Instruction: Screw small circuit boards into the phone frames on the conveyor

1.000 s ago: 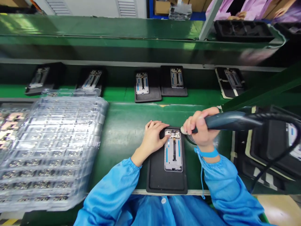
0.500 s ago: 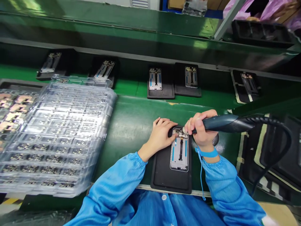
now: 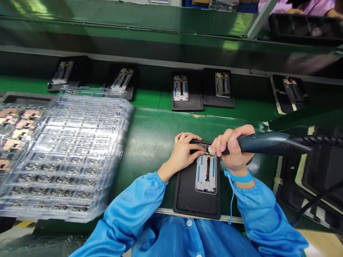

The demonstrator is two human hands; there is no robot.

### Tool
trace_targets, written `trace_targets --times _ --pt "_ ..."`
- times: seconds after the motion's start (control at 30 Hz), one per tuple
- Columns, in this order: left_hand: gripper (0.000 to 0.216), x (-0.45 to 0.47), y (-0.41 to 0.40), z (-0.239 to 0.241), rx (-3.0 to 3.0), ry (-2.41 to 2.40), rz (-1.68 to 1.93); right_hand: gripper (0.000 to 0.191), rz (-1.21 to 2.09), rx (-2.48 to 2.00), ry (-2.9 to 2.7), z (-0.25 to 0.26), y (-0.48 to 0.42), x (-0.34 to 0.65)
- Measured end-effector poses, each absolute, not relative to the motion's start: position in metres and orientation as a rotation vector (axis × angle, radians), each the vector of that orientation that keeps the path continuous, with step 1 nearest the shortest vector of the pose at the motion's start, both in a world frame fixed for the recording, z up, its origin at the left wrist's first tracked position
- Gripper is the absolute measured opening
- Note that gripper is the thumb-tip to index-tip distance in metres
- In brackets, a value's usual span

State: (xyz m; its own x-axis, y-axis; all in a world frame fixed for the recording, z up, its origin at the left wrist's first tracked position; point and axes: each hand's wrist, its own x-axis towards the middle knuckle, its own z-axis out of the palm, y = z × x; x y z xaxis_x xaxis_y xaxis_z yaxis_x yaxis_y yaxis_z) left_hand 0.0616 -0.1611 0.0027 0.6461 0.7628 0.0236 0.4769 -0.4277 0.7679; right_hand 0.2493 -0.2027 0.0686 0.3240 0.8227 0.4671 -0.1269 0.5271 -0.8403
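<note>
An opened phone housing (image 3: 206,178), silvery with blue strips and a black flex cable, lies on a black foam pad (image 3: 191,203) in front of me. My left hand (image 3: 184,150) rests at its upper left, fingers stretched out, index finger and thumb touching the phone's top end. My right hand (image 3: 234,148) is wrapped round a dark, corded electric screwdriver (image 3: 264,142), held aslant with its front end over the top of the phone. The fingers hide the tip and part of the phone's upper section.
To the left stand stacked clear plastic trays (image 3: 77,142) of small circuit boards. Beyond the bench, several phone housings, one a phone on a pad (image 3: 180,89), lie along a green strip. Black pads (image 3: 292,178) are piled at right. A pink-sleeved person (image 3: 316,7) is at the far right.
My left fingers have shifted at the phone's top end, index finger now reaching further over it. The screwdriver is held flatter and its cord has swung right. The view has turned slightly left.
</note>
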Motion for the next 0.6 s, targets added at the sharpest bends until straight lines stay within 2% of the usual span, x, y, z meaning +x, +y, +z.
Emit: trace_targets --times 0.3,0.57,0.6 --pt "0.008 0.0614 -0.1586 0.0038 2.086 0.958 0.481 0.042 0.731 -0.747 -1.055 0.0693 -0.2031 0.2496" --pt "0.003 0.0623 -0.1601 0.0055 2.08 0.97 0.493 0.048 0.726 -0.799 -1.062 0.0696 -0.2047 0.2496" --pt "0.011 0.0627 -0.1608 0.0058 2.076 0.977 0.495 0.047 0.722 -0.795 -1.064 0.0693 -0.2045 0.2506"
